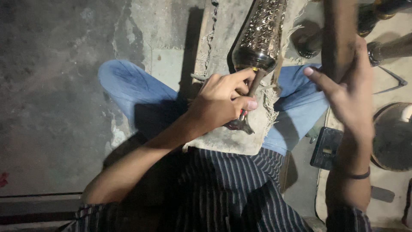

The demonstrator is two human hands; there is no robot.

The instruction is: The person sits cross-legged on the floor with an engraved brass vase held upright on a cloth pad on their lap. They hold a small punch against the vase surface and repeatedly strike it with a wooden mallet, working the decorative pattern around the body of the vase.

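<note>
An engraved brass vase (261, 36) lies on a frayed cloth pad (229, 139) across my lap, its narrow neck pointing toward me. My left hand (223, 101) is closed around a small metal tool with a red mark (241, 120) at the vase's neck and foot. My right hand (349, 92) grips a dark wooden stick (339, 34) held upright to the right of the vase, index finger stretched out.
I sit cross-legged in blue jeans (128, 92) on a grey concrete floor (51, 86). More brass pieces (373, 17) lie at the upper right, a round metal bowl (392, 137) at the right edge, a small black box (326, 148) beside my knee.
</note>
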